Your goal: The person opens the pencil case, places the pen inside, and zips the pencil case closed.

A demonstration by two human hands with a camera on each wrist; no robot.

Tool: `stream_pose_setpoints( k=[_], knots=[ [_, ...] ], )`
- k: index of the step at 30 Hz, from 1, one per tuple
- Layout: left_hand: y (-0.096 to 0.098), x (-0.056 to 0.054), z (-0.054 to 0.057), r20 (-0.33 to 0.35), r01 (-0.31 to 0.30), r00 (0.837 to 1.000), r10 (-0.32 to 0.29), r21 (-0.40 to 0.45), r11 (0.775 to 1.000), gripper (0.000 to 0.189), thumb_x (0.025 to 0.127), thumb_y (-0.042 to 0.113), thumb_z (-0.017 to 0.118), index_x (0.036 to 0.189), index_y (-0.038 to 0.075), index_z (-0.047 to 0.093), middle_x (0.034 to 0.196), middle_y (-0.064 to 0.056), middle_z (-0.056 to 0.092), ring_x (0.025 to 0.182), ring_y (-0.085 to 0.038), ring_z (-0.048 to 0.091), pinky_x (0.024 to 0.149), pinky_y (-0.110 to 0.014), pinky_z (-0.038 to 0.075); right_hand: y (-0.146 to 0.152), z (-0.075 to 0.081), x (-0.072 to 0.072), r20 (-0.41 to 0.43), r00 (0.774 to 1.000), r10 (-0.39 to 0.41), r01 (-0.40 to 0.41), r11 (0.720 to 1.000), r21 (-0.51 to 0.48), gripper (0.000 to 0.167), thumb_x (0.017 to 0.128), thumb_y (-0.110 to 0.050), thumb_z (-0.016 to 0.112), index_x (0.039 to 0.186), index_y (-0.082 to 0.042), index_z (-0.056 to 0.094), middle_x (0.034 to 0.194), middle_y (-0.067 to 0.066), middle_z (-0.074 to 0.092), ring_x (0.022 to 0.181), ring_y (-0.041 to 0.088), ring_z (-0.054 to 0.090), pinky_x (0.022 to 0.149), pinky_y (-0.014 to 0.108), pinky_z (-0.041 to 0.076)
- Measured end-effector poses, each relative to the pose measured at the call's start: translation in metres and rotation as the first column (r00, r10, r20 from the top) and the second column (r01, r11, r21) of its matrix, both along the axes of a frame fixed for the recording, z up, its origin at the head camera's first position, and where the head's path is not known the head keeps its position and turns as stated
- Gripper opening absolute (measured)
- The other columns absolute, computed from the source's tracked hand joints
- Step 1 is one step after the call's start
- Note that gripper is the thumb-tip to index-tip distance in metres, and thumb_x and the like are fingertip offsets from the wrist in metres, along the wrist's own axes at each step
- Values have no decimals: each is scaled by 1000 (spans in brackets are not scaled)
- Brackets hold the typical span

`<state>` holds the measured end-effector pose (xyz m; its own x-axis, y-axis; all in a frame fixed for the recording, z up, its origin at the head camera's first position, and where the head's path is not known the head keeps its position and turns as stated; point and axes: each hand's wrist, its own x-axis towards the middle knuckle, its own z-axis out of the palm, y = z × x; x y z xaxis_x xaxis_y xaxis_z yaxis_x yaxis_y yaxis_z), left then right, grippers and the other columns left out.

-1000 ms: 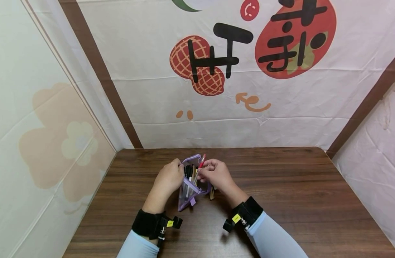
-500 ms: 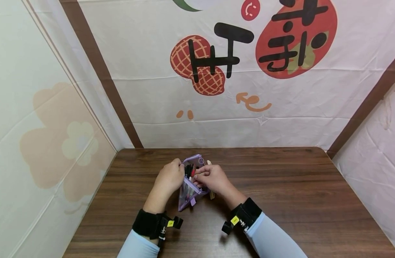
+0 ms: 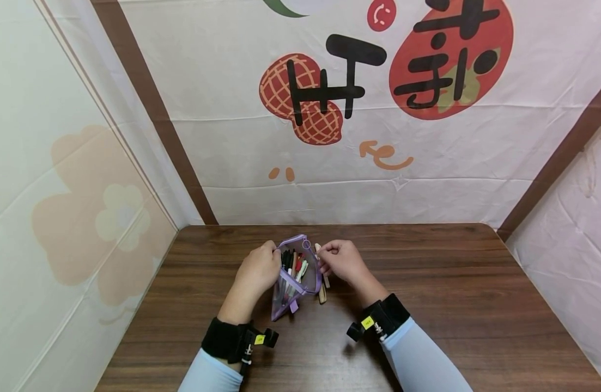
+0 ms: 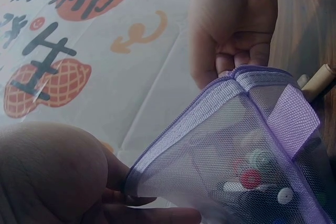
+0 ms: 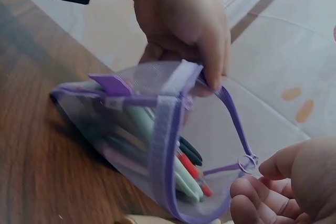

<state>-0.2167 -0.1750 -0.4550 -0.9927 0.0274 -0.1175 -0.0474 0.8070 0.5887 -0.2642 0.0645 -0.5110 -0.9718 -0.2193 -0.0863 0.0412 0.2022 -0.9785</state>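
Note:
My left hand [image 3: 259, 267] grips the left rim of a purple-edged mesh pencil pouch [image 5: 170, 171], whose mouth stands wide apart. Inside lean several pens, among them a red pen [image 3: 298, 264] and a pale green pen [image 5: 186, 182]. My right hand [image 3: 341, 264] is just beyond the pouch's right rim, with fingers loosely bent and nothing visible between them. In the right wrist view its thumb and fingertips are right by the small zipper ring [image 5: 248, 163]. The head view shows that ring [image 3: 306, 244] left of the fingertips.
Beige, stick-like things [image 3: 322, 295] lie on the table to the right of the pouch; one [image 4: 318, 81] shows behind it in the left wrist view. The brown wooden table [image 3: 428, 283] meets a printed white cloth [image 3: 231, 141] at the back.
A red pen, held over the pouch by my right hand a second ago, now rests among the other pens inside. That hand has come out and moved right. My left hand keeps its place.

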Motion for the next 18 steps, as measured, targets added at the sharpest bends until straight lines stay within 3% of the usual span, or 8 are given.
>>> stream_pose_setpoints(
  k=[1,2,5,8,9,18],
  knots=[
    [-2,-2,-3,0,4,1000,-4,2,1000,38,123,29,41,132,1,65,83,-10,62,66,-24,59,63,-40,47,2,0,-1,-3,1000,-5,5,1000,12,20,108,-10,70,108,7,79,82,13,81,64,15,74,66,38,68],
    [-6,-8,-14,-30,22,999,-21,6,1000,41,123,33,40,131,1,65,81,-7,60,64,-22,57,61,-39,46,3,0,-2,-5,1000,-10,10,1000,25,20,108,-11,71,109,7,79,83,13,81,65,15,74,66,38,68],
    [-8,-12,-19,-35,30,999,-30,6,1000,43,123,34,39,131,1,65,80,-7,60,63,-22,57,61,-40,47,7,0,-3,-15,1000,-15,16,998,67,19,108,-11,71,110,6,79,84,13,81,66,15,75,65,37,67],
    [-6,-7,-13,-31,23,999,-23,15,1000,41,123,30,39,130,0,65,80,-8,61,64,-22,57,61,-39,46,9,0,-3,-30,999,-15,18,992,124,14,107,-9,72,109,3,79,84,15,81,65,17,75,63,37,67],
    [-2,-2,-2,-3,6,1000,-6,12,1000,37,122,26,41,131,0,65,82,-10,62,65,-24,59,63,-40,48,9,0,-2,-36,999,-13,18,989,145,12,107,-8,73,108,2,78,84,16,81,65,18,75,63,37,66],
    [4,6,7,-17,2,1000,-2,-35,999,36,122,24,40,130,0,65,82,-8,59,67,-23,55,64,-38,44,10,-5,-1,-85,996,3,24,949,315,10,103,-10,80,108,-1,78,85,13,81,60,17,72,56,31,62]
  ],
)
